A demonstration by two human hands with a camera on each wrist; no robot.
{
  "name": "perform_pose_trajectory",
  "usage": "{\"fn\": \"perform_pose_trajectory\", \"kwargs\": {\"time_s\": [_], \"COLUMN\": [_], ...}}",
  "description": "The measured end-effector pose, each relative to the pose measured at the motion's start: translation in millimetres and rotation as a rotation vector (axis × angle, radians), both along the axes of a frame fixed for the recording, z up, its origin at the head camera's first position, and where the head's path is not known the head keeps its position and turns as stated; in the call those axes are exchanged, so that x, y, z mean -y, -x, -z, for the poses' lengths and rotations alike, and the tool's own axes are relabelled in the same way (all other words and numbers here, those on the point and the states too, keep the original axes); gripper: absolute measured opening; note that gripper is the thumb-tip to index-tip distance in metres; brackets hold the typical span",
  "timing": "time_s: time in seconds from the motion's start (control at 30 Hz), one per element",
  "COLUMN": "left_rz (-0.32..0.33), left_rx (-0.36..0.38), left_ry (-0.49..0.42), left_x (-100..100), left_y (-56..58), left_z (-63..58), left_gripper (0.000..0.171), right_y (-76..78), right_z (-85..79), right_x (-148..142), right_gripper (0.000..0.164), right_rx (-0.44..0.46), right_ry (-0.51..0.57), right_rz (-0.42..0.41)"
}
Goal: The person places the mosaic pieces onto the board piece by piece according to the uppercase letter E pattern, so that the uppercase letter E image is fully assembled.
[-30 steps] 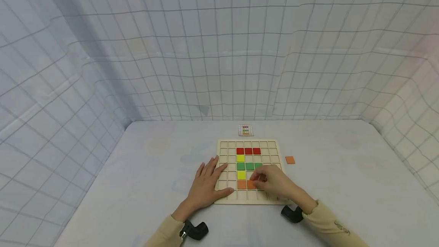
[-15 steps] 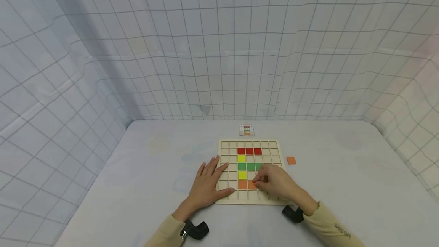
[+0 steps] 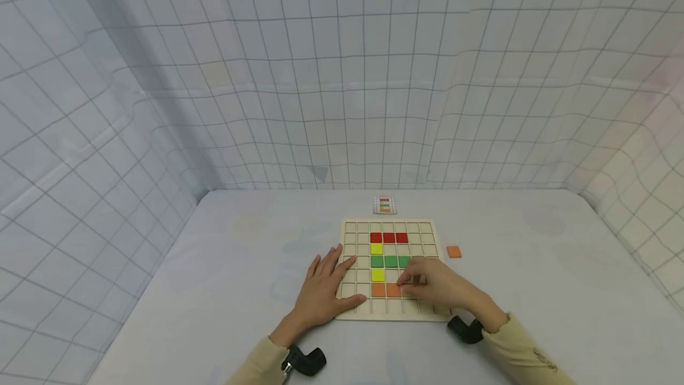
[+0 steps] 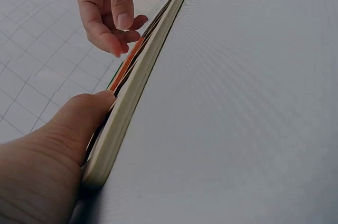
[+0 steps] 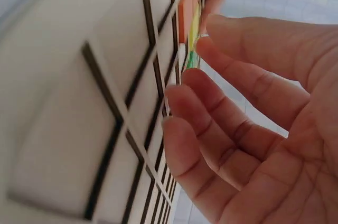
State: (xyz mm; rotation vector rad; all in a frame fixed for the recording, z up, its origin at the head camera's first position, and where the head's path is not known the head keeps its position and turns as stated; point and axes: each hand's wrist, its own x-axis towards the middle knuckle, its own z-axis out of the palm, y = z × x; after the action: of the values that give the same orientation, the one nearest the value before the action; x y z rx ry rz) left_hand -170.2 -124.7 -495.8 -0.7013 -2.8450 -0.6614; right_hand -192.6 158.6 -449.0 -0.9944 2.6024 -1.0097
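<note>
A light wooden grid board (image 3: pixel 395 316) lies flat on the table. My left hand (image 3: pixel 319 292) rests along its left side, fingers spread, the thumb reaching over the lower corner. Over the lower right of the board is my right hand (image 3: pixel 438 283), beside two orange tiles (image 3: pixel 393 290) set in a row. In the right wrist view this hand (image 5: pixel 248 108) has loosely bent fingers with nothing between them; its fingertips are close to the grid. Red tiles (image 3: pixel 389 237), yellow tiles (image 3: pixel 377 275) and green tiles (image 3: pixel 391 261) sit in other cells; the right hand overlaps the last green one.
One loose orange tile (image 3: pixel 453 251) lies on the table right of the board. Behind the board is a small card (image 3: pixel 385 205) printed with a coloured grid pattern. Checked white cloth (image 3: pixel 342 106) hangs at the back and sides of the table.
My right hand has moved slightly right, off the second orange tile, and its thumb and finger have parted from it. The tile stays in its cell; the left hand has kept its place.
</note>
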Motion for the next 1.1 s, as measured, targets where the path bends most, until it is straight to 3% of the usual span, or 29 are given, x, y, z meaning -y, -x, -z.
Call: {"fn": "perform_pose_trajectory", "kwargs": {"time_s": [0.1, 0.3, 0.4, 0.67, 1.1], "left_rz": [0.001, 0.007, 0.005, 0.003, -0.002], "left_rx": [-0.002, -0.009, -0.018, -0.046, -0.029], "left_ry": [-0.001, -0.009, -0.011, -0.012, 0.006], "left_x": [-0.1, -0.4, 0.2, 2.3, 0.8], "left_y": [-0.1, 1.0, 1.5, 2.3, 3.7], "left_z": [-0.2, 0.9, 1.4, 5.8, 1.9], "left_gripper": [0.081, 0.079, 0.080, 0.080, 0.081], "right_y": [3.8, 18.1, 25.6, 35.6, 39.8], "right_z": [-3.7, -8.0, -7.8, 0.5, 4.7], "right_x": [-9.8, -37.9, -53.5, -77.2, -86.6], "right_gripper": [0.008, 0.009, 0.017, 0.031, 0.017], "right_rx": [-0.040, -0.135, -0.150, -0.153, -0.055], "right_ry": [0.018, -0.021, -0.052, -0.079, -0.111], "right_rz": [0.043, 0.288, 0.351, 0.322, 0.354]}}
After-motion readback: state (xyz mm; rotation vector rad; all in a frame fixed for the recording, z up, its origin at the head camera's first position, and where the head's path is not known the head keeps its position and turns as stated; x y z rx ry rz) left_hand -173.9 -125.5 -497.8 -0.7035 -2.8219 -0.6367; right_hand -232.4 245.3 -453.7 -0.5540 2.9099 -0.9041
